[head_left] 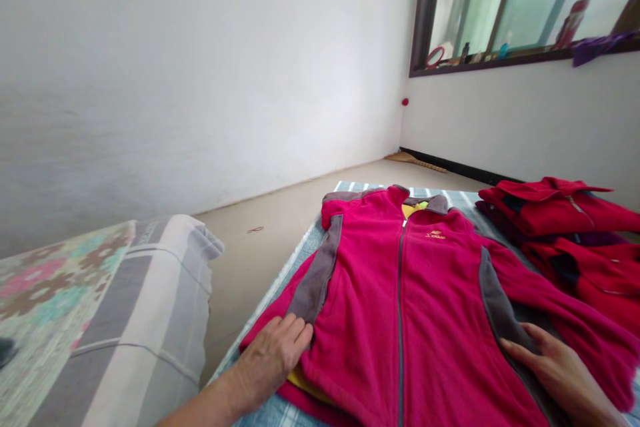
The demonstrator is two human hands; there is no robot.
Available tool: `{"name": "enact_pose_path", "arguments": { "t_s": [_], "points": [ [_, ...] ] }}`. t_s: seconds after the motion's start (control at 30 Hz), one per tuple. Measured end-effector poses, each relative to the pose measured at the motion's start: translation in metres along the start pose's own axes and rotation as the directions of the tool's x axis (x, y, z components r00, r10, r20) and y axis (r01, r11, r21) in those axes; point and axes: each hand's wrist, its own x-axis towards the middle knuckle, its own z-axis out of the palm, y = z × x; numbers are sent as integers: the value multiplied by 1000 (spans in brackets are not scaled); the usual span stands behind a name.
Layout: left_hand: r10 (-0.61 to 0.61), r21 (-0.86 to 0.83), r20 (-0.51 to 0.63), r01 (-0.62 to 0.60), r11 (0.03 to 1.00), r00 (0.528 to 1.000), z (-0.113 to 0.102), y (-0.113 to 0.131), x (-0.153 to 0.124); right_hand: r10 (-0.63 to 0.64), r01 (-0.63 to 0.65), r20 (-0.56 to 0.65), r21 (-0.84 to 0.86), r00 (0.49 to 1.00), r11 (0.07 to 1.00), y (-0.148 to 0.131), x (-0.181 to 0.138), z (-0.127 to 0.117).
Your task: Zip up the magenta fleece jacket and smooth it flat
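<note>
A magenta zip-up jacket with grey side panels and a yellow lining lies front up, its zipper closed and its collar at the far end. My left hand is closed on the jacket's left side edge, fingertips on the grey panel. On the opposite side, my right hand grips the other grey panel, with the thumb on top and some fingers hidden by the cloth. One sleeve stretches out to the right, beyond my right hand. Beneath the jacket is a blue and white checked cloth.
Folded red garments are stacked at the right. At left is a bed-like surface with a striped cover and floral cloth, separated by a strip of tiled floor. A broom lies in the far corner below the window.
</note>
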Motion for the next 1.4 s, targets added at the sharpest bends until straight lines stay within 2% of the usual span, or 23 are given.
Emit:
{"name": "enact_pose_path", "arguments": {
  "t_s": [0.13, 0.2, 0.33, 0.4, 0.47, 0.53, 0.63, 0.7, 0.8, 0.9, 1.0, 1.2, 1.4],
  "points": [
    [-15, -23, -188, 11, 1000, 982, -3, -24, -13, -9, 9, -1, 24, 1000, 1000, -7, -6, 1],
    [-23, -31, -219, 17, 999, 975, 3, -31, -24, 3, -2, -28, 21, 1000, 1000, -8, -7, 2],
    [-54, -66, -81, 49, 997, 995, 15, -33, -42, 62, -62, -73, -4, 995, 998, -5, -3, 4],
    [-78, -144, -6, 76, 987, 997, 10, -36, -48, 49, -51, -84, -29, 995, 998, -3, 0, 5],
    [-35, -261, 22, 39, 964, 999, -1, -42, -50, 27, -33, -102, -56, 994, 998, -4, 1, 5],
    [6, -360, -5, -7, 933, 1000, -13, -43, -43, 10, -21, -122, -84, 992, 996, -6, 1, 5],
    [-85, -422, -104, 34, 906, 991, -25, -28, -15, 3, -14, -111, -94, 994, 996, -10, -1, 6],
    [-128, -425, -134, 60, 903, 983, -25, -10, 12, 10, -17, -92, -74, 996, 997, -10, -2, 6],
    [-122, -384, -38, 98, 918, 992, -14, 8, 48, 12, -15, -70, -42, 998, 999, -8, -4, 5],
    [-162, -357, 79, 179, 917, 984, 3, 7, 66, 14, -15, -66, -19, 998, 1000, -5, -6, 4],
    [-172, -344, 110, 199, 917, 979, 12, 0, 69, 15, -14, -55, 8, 998, 1000, -3, -6, 3],
    [-205, -308, 134, 238, 921, 969, 6, 0, 64, 28, -27, -51, 27, 998, 999, 1, -5, 3],
    [-218, -337, 87, 235, 912, 972, 10, -1, 58, 41, -43, -57, -31, 998, 999, -6, -8, 4]
  ]
}}
